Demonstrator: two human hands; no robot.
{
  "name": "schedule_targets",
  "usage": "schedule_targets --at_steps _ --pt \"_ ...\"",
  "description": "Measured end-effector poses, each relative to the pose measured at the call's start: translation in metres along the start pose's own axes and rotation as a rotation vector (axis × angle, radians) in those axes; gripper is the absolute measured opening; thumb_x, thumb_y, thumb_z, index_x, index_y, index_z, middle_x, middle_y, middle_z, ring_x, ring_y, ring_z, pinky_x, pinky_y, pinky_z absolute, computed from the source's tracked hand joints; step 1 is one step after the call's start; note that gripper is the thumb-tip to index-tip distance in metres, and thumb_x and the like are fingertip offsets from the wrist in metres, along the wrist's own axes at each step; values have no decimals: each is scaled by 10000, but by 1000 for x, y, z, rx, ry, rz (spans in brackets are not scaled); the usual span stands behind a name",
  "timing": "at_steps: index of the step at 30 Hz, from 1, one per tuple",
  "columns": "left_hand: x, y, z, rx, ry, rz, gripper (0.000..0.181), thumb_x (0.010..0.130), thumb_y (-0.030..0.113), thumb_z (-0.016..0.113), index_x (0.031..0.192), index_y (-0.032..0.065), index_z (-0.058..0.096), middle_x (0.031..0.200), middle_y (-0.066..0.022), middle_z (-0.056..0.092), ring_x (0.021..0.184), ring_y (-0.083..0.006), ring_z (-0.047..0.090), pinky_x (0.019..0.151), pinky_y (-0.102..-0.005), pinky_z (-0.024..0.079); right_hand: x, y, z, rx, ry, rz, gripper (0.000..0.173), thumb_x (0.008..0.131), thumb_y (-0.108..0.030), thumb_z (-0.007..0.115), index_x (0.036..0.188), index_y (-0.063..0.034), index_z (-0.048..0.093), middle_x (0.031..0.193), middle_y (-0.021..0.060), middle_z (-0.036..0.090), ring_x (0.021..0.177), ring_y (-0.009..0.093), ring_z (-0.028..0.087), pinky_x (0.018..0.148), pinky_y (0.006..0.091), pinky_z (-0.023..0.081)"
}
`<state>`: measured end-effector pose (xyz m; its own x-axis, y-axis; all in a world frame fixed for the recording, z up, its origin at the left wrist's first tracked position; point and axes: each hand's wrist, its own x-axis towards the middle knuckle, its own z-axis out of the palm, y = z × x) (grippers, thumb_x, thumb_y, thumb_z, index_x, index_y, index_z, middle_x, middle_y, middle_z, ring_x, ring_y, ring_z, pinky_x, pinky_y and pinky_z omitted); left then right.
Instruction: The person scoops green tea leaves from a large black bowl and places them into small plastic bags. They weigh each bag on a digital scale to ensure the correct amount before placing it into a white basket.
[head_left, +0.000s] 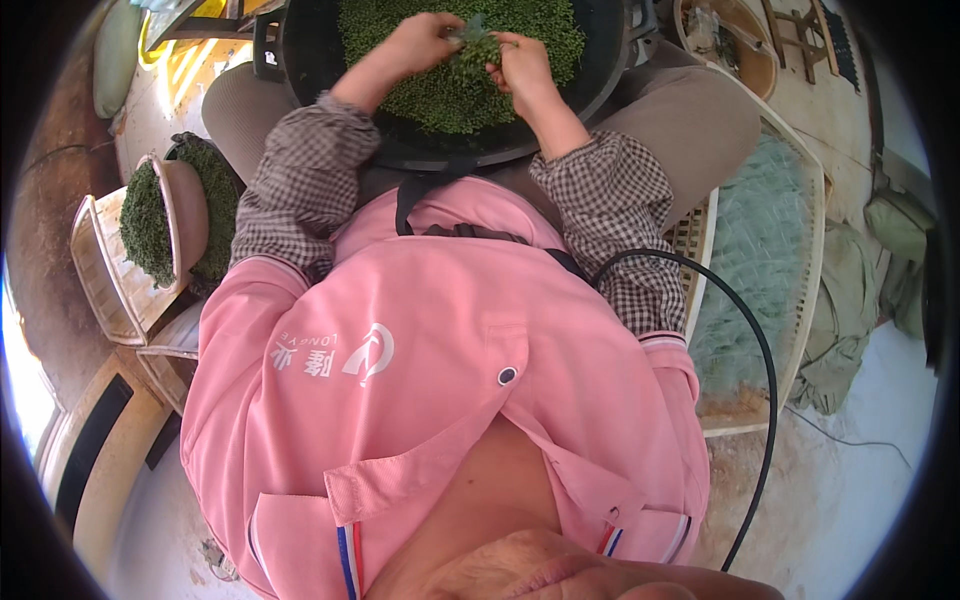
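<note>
Over a black tub (311, 90) on the lap, both hands work close together. A heap of small green berry-like pieces (450, 109) fills much of the tub. With its fingertips, my left hand (424, 43) pinches a small translucent bluish plastic piece (474, 30), perhaps a bag. My right hand (523, 66) has its thumb and fingers at the right side of a small green clump (478, 54), which sits between the hands just above the heap. Whether the clump is inside the plastic cannot be told.
At right stands a pale plastic crate (806, 360) of translucent bluish plastic pieces (750, 247). A pink basin (187, 214) of green pieces sits at left. A brown tub (761, 75) lies far right. A black cable (769, 360) curves past my right arm.
</note>
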<state>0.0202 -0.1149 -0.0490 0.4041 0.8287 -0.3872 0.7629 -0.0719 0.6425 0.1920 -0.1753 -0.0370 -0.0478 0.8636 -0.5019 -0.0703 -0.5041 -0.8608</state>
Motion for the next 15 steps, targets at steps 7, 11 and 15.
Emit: schedule_targets --at_steps 7,11,15 --pt "-8 12 -7 -90 -87 -86 422 792 219 635 1195 135 541 880 -86 651 774 -200 635 638 -326 505 -13 -12 15 36 -52 -3 308 898 -71 385 1149 -4 551 625 47 544 463 101 442 414 229 351" --pt "-5 -12 33 202 255 51 339 746 141 626 1082 112 594 748 -127 622 724 -293 626 661 -372 496 -4 18 29 -662 87 -351 290 827 -93 485 1058 32 607 803 227 636 706 203 655 609 343 499" --pt "-33 21 -6 89 283 176 405 730 184 685 1115 113 581 746 -86 607 665 -224 606 612 -342 488 -3 9 0 -18 64 45 355 901 -65 416 1228 65 469 637 77 540 470 135 436 423 292 352"
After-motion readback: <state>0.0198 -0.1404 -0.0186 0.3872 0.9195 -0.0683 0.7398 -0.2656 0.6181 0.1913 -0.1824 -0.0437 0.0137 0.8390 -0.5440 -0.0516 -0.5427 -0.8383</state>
